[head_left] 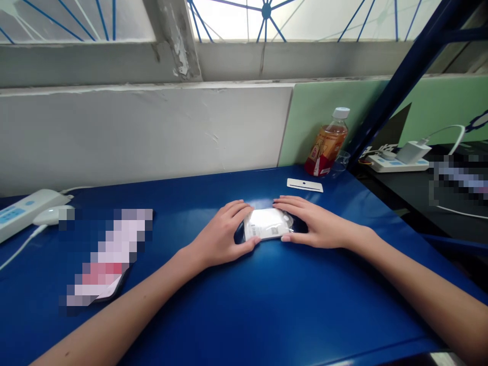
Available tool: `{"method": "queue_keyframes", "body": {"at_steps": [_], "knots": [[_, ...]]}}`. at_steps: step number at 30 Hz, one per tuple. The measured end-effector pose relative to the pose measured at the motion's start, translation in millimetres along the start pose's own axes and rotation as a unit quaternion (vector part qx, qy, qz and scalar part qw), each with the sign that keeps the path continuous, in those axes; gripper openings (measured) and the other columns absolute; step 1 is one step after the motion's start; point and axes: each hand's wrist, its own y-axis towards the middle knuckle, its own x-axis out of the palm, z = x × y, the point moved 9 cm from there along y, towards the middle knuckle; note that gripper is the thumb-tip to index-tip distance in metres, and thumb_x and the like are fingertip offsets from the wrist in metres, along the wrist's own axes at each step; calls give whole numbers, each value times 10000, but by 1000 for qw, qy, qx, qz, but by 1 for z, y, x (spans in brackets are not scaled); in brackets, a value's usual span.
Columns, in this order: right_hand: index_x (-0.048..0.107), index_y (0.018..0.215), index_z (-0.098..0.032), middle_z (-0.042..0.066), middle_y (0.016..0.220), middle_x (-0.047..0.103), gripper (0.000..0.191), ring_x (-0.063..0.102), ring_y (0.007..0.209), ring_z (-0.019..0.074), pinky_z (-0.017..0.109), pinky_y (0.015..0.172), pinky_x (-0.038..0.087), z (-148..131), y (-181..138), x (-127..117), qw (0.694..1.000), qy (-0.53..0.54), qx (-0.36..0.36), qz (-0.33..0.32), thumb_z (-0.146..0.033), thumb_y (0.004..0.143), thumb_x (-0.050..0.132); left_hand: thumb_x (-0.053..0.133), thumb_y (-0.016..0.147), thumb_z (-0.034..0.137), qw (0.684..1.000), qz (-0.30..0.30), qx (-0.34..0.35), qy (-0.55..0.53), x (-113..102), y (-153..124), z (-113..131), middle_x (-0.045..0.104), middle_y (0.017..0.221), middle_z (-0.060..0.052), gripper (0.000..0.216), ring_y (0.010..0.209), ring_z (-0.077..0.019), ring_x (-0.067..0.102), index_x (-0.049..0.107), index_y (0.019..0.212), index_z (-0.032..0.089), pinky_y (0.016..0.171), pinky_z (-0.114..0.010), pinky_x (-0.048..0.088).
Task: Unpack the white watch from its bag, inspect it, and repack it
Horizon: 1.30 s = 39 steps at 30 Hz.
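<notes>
In the middle of the blue desk (259,305), straight ahead of the person: a white packet (266,223) in clear, shiny wrap, between the two hands. Long axis runs left to right, roughly along the line from one hand to the other; short sides face the palms. Neither hand is clearly nearer; both are at it. Left hand (224,235) has the left end, thumb at the near edge, fingers at the far left corner. Right hand (307,221) has the right end, same layout, thumb tip at the near right corner, fingers along the far side. So both grips are narrow, packet between thumb and fingers. Grip force: can't tell. Packet looks level; whether it rests fully on the desk or is slightly raised, can't tell. Small print and a code patch show on top, unreadable.

Forearms come in from the lower left and lower right, angled inward. Beyond the right hand, well apart from the packet: a thin white card (305,185) lying flat, then an upright drink bottle (324,150) by the green panel. Phone (110,254), partly pixelated, left of the left hand, not touched.
</notes>
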Motion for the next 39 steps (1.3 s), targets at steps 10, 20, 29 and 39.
{"method": "queue_keyframes", "body": {"at_steps": [10, 20, 29, 39], "knots": [[431, 1458, -94, 219, 1477, 478, 759, 443, 1369, 359, 531, 1111, 401, 0, 2, 4, 1000, -27, 15, -4, -567, 886, 588, 651, 832, 616, 999, -5, -35, -2, 3, 2, -8, 523, 1424, -187, 746, 1392, -364, 390, 490, 1370, 125, 1129, -531, 363], [583, 1260, -156, 205, 1385, 562, 529, 537, 1274, 347, 520, 1024, 469, -7, 2, -4, 998, -4, 43, 55, -529, 886, 600, 648, 869, 469, 999, -6, 22, -28, 0, 0, 4, 500, 1462, -162, 685, 1426, -338, 359, 425, 1441, 163, 1129, -524, 370], [559, 1251, -132, 212, 1363, 573, 469, 525, 1283, 335, 496, 1041, 455, -15, 4, 3, 999, -3, 29, 42, -469, 925, 562, 577, 916, 526, 999, -40, 0, -25, 4, 1, 1, 485, 1482, -159, 664, 1462, -318, 294, 461, 1428, 120, 1158, -512, 330], [557, 1331, -150, 161, 1346, 616, 398, 546, 1277, 312, 522, 1059, 457, -18, 4, 3, 999, -19, 4, 39, -298, 1009, 376, 653, 860, 510, 999, -25, 9, -32, 4, 2, 1, 568, 1398, -145, 600, 1415, -331, 375, 550, 1330, 150, 1125, -501, 388]]}}
